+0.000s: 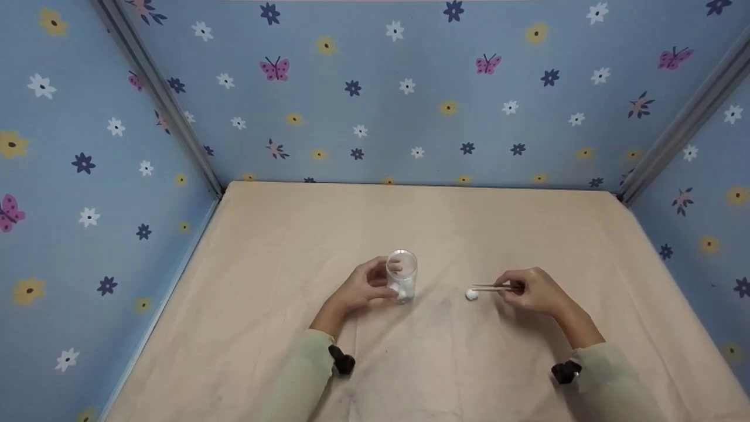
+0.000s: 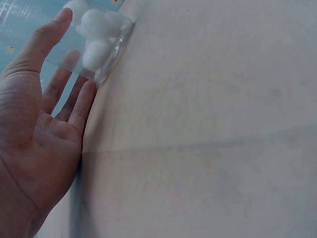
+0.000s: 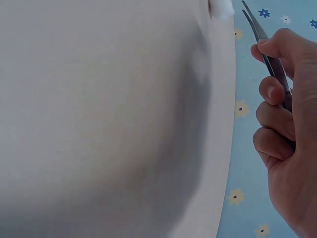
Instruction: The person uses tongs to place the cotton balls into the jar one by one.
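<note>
My left hand (image 1: 358,288) holds a clear cup (image 1: 409,280) upright on the cloth, thumb on one side and fingers on the other. Several white cotton balls (image 2: 96,26) lie at the bottom of the cup, as the left wrist view shows. To the right, my right hand (image 1: 536,291) grips metal tweezers (image 3: 273,64), their tips slightly apart and pointing left. A single cotton ball (image 1: 471,295) rests on the cloth just by the tweezer tips. In the right wrist view this ball (image 3: 223,9) is partly cut off by the frame's top edge, with a gap between it and the tips.
A creased beige cloth (image 1: 304,228) covers the table. Blue walls (image 1: 404,129) with flowers and butterflies enclose its back and both sides, and grey metal posts (image 1: 170,111) stand at the back corners. Dark wrist cameras (image 1: 341,360) sit at the sleeve cuffs.
</note>
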`<state>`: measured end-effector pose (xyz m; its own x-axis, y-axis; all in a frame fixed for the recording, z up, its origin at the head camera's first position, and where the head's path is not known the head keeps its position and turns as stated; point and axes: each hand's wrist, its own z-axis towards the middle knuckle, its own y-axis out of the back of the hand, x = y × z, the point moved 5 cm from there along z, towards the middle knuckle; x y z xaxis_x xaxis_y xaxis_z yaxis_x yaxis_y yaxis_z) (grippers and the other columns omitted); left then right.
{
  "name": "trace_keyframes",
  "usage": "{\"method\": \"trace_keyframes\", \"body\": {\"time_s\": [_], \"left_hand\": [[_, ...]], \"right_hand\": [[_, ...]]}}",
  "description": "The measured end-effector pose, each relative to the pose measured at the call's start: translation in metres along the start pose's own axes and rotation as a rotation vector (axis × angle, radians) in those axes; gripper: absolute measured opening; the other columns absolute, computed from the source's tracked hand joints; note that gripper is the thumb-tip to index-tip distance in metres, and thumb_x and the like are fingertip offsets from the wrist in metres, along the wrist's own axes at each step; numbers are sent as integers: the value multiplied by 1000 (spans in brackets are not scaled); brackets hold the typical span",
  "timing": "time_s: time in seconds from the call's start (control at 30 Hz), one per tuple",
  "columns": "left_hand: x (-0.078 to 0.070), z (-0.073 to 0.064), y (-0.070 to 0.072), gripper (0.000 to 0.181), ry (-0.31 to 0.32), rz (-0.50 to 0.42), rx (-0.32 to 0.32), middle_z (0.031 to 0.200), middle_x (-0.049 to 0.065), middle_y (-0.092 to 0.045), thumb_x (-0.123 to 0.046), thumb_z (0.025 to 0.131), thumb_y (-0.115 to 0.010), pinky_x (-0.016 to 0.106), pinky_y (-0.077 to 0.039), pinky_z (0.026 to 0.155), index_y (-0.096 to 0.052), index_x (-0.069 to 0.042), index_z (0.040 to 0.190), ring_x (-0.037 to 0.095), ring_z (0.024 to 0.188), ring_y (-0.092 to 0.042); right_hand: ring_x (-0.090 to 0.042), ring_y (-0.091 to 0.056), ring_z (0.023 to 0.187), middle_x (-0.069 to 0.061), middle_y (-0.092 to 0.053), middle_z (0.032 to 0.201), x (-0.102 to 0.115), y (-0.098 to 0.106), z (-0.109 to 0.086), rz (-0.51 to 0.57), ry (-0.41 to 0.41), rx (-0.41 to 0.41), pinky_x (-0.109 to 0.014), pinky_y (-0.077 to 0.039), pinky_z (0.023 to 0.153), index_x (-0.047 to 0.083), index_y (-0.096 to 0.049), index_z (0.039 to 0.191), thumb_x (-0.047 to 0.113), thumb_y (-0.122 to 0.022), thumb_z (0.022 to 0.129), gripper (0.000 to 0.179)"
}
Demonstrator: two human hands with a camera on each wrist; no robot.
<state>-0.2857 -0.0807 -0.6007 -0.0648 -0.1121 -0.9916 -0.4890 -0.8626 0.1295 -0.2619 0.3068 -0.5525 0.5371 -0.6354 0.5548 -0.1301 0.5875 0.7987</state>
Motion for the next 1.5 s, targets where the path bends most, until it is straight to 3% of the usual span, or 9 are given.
{"method": "trace_keyframes", "body": {"time_s": [0.43, 0.67, 1.07, 1.5], "left_hand": [[0, 2, 1, 70, -16, 21, 1, 157, 23, -66, 0, 94, -88, 48, -54, 128, -58, -3, 158, 35, 148, -64], [0, 1, 0, 70, -10, -11, 11, 159, 22, -65, 0, 95, -87, 47, -53, 129, -58, -5, 159, 35, 149, -64], [1, 2, 0, 72, -4, -16, 10, 159, 22, -64, 2, 95, -86, 45, -55, 128, -57, -5, 160, 36, 149, -64], [1, 2, 0, 73, -8, -24, 12, 160, 26, -64, 5, 93, -87, 47, -54, 128, -57, -1, 159, 37, 149, -64]], "right_hand": [[2, -44, 64, 7, -64, 71, -8, -9, -1, -26, -76, 54, -21, -39, 61, 14, -85, 102, 6, -83, 95, 11], [0, -45, 66, 7, -66, 73, -10, -11, -2, -23, -113, 79, -21, -40, 62, 14, -85, 103, 6, -83, 95, 12], [2, -47, 68, 3, -71, 77, -7, -12, -4, 0, -55, 62, -20, -40, 61, 11, -85, 100, 7, -84, 95, 7], [-1, -51, 72, 5, -75, 83, -8, -12, -1, -44, -96, 95, -21, -45, 67, 12, -86, 101, 11, -85, 96, 5]]}}
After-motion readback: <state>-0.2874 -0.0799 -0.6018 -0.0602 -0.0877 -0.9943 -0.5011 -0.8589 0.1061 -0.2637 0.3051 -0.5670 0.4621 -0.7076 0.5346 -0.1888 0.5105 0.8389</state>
